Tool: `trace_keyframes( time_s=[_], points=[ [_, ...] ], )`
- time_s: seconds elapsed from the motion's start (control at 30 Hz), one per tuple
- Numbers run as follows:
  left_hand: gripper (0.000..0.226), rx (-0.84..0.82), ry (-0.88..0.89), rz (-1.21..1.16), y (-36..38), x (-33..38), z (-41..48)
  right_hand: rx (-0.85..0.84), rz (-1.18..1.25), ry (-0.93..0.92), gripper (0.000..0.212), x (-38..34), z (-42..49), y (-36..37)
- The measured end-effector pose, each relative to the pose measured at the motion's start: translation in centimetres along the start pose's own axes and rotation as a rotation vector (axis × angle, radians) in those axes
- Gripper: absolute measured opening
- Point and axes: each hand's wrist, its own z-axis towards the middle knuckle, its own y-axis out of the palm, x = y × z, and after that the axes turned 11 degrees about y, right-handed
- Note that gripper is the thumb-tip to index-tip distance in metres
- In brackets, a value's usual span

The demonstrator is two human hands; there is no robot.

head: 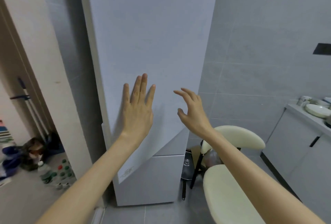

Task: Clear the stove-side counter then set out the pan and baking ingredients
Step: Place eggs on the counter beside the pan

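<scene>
Left hand flat, fingers straight up, pressed on the ajar upper fridge door, right hand loosely spread and empty beside it, and low between fridge and cream chair what looks like the pan stands on edge, handle pointing down.
</scene>
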Motion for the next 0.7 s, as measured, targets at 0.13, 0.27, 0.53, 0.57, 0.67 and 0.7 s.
trace_keyframes(
  time_s=[0.13, 0.27, 0.53, 0.57, 0.67, 0.7],
  points=[
    [0.081, 0.085, 0.014, -0.031, 4.9, -2.6, 2.6, 0.064, -0.088, -0.040, 0.063, -0.1, 5.1, 4.3],
    [0.075, 0.156, 0.025, -0.081, 9.7, -4.5, 4.5, 0.137, -0.111, -0.046, 0.065, 0.0, 9.1, 8.3],
    [0.070, 0.145, -0.020, -0.255, 18.1, -7.4, 8.0, 0.230, -0.084, -0.043, 0.064, 0.7, 14.6, 13.8],
    [0.070, 0.136, -0.022, -0.251, 19.0, -7.6, 8.5, 0.223, -0.105, -0.045, 0.063, 0.9, 15.3, 14.2],
    [0.072, 0.111, -0.032, -0.214, 21.2, -8.2, 9.9, 0.191, -0.167, -0.039, 0.062, 1.6, 17.0, 15.4],
    [0.073, 0.102, -0.038, -0.230, 21.8, -8.4, 10.4, 0.177, -0.190, -0.038, 0.063, 1.8, 17.5, 15.6]
  ],
)
